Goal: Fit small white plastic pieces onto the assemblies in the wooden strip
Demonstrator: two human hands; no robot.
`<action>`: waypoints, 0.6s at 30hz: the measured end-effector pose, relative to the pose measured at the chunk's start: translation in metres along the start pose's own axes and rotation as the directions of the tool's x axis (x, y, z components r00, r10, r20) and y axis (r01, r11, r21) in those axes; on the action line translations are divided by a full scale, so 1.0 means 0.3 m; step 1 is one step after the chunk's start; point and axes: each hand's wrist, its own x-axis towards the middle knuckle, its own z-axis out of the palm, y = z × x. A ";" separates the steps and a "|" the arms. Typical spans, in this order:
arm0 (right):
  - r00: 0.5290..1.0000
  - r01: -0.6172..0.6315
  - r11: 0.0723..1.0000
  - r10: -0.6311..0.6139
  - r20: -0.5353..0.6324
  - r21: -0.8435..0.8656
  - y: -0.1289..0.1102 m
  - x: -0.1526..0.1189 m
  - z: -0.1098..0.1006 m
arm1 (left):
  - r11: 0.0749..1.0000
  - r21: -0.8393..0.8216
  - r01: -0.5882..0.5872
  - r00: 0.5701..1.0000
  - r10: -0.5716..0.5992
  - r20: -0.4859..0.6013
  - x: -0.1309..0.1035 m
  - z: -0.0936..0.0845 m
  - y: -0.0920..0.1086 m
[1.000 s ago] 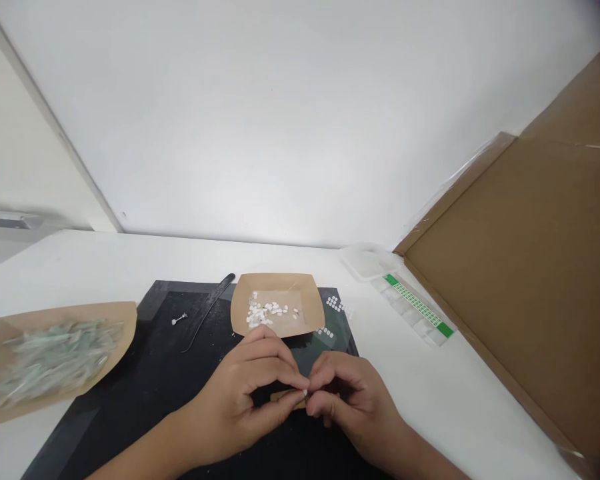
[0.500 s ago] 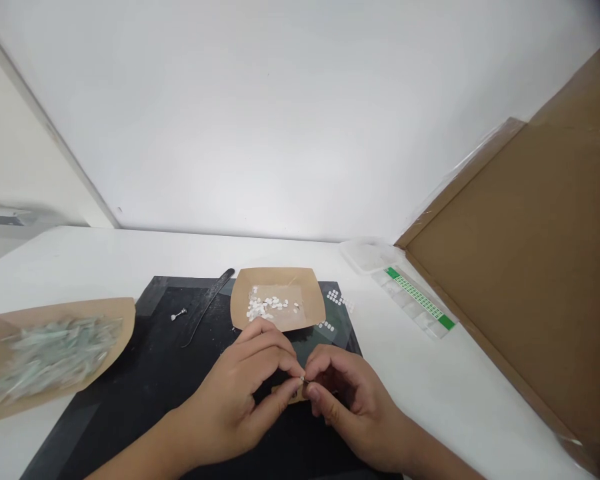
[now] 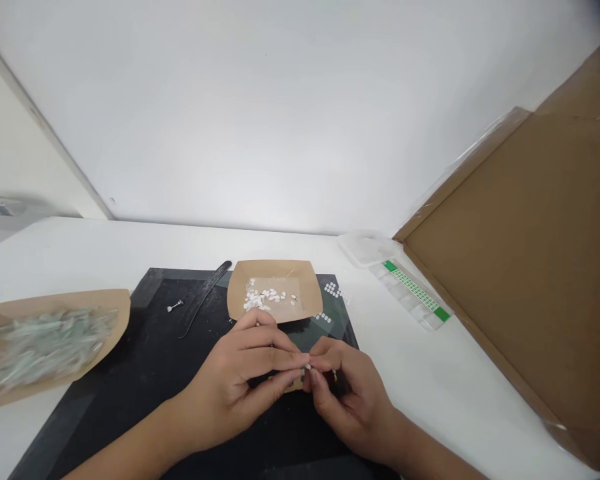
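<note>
Both hands meet over the black mat (image 3: 145, 373), fingertip to fingertip. Between the thumb and fingers of my left hand (image 3: 245, 373) is pinched a tiny white piece (image 3: 308, 366). My right hand (image 3: 349, 393) is closed in a pinch against the same spot; its fingers mostly hide whatever they grip. A small light-coloured bit (image 3: 335, 375) shows beside its index finger. Beneath the fingertips lies a small tan piece (image 3: 294, 385), largely covered. Just beyond my left hand, a brown paper tray (image 3: 305, 270) holds many small white pieces.
A larger paper tray (image 3: 123, 307) at left holds clear, greenish packets. A black nail file (image 3: 207, 297) and a small metal item (image 3: 175, 305) lie on the mat. White dot stickers (image 3: 333, 289), a green-labelled clear pack (image 3: 415, 290) and a cardboard sheet (image 3: 520, 267) are at right.
My fingertips have closed tighter together around the tiny white piece, and my left fingers have straightened. The whole view has shifted slightly; the trays and tools stay put.
</note>
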 end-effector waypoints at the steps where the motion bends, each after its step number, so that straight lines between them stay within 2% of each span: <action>1: 1.000 0.001 1.000 -0.001 -0.005 -0.023 0.000 0.001 -0.001 | 1.000 -0.005 -0.007 1.000 0.007 -0.003 -0.001 -0.001 -0.002; 6: 1.000 -0.009 0.992 0.009 -0.002 -0.125 -0.002 0.004 -0.003 | 1.000 -0.007 -0.005 1.000 0.005 -0.010 0.002 0.002 -0.003; 11: 0.996 0.084 0.966 -0.088 -0.004 -0.245 -0.002 0.011 -0.004 | 0.999 0.003 0.046 0.998 -0.046 -0.050 0.006 0.015 0.001; 18: 0.986 0.163 0.896 -0.161 0.039 -0.413 0.001 0.008 0.000 | 0.995 0.031 0.097 0.995 -0.097 0.015 -0.008 0.022 0.009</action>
